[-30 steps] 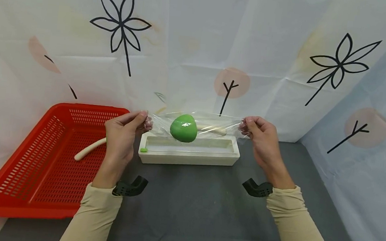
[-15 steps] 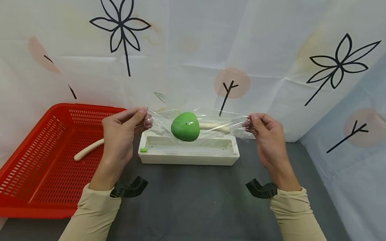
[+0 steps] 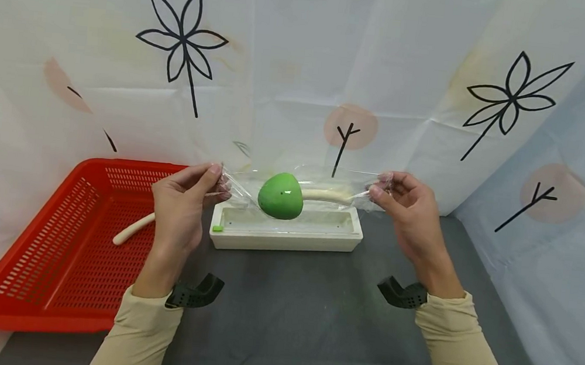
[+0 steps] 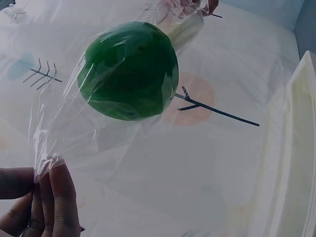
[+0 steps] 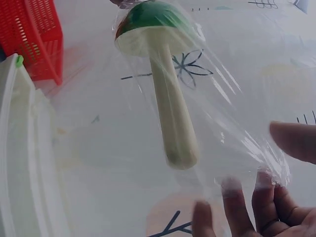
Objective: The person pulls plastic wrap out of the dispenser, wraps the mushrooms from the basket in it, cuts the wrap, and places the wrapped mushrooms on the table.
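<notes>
Head view: left hand [image 3: 182,207] and right hand [image 3: 410,214] are raised above the dark table [image 3: 301,312], each pinching one end of a sheet of clear film [image 3: 324,181] stretched between them. Toy mushroom [image 3: 282,195], green cap and pale stem, hangs wrapped in the film midway between the hands, just above the white film dispenser [image 3: 288,229] and not touching it. Red basket [image 3: 70,243] stands to the left with a pale stick-like piece [image 3: 131,229] lying in it. Left wrist view: fingertips [image 4: 57,197] of the left hand are closed on a gathered twist of film; the cap [image 4: 129,70] sits beyond the pinch, film drawn tight over it. Right wrist view: the stem [image 5: 173,118] points toward the right hand [image 5: 256,207], whose fingers appear to close on the bunched film end, though the film blurs exactly which fingers make contact. Judgement: the mushroom looks rigid, smooth and light, unlikely to deform. The film is thin, clingy and easily torn, so the grip belongs on the twisted ends rather than the taut span. The rounded cap could slide inside loose film; the stem offers the surer hold.
</notes>
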{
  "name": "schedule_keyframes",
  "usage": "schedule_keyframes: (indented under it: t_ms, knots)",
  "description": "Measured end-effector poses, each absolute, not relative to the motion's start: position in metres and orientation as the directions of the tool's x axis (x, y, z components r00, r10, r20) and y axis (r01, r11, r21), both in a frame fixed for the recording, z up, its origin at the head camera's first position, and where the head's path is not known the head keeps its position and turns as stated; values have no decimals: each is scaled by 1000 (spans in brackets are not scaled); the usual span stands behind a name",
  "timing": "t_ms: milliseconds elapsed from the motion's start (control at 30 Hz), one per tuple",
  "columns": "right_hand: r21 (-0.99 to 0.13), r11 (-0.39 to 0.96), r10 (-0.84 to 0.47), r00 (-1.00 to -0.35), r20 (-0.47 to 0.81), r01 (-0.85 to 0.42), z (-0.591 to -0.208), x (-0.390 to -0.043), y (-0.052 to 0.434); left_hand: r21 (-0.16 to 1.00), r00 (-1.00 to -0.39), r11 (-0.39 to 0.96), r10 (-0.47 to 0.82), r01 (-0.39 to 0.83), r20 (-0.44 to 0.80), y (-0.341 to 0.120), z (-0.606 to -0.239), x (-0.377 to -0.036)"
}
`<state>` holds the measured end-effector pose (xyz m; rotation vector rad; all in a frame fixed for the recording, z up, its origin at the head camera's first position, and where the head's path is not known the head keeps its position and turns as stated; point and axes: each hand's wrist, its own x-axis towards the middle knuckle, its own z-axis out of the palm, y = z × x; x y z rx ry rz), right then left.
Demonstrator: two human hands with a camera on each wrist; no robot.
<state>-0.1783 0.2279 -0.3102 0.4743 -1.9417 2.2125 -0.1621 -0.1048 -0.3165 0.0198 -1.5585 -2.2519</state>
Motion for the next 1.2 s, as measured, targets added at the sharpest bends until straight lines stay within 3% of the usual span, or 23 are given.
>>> schedule_keyframes:
  t_ms: [300, 600, 933, 1200]
  knots:
    - [-951, -79, -193, -931, 309, -299, -328, -162, 229, 936, -909, -154, -331, 317, 254, -99, -330, -146]
    - [-971, -30, -195, -952, 237, -236, -343, -158, 227, 981, -929, -37, -328, 193, 170, -92, -337, -141]
    - [-997, -52, -241, -968, 70, -59, -348, -155, 222, 986, -950, -159, -312, 45, -7, -87, -342, -141]
    - [-994, -106, -300, -951, 72, -42, -355, -155, 219, 962, -950, -273, -300, 2, -84, -81, -346, -142]
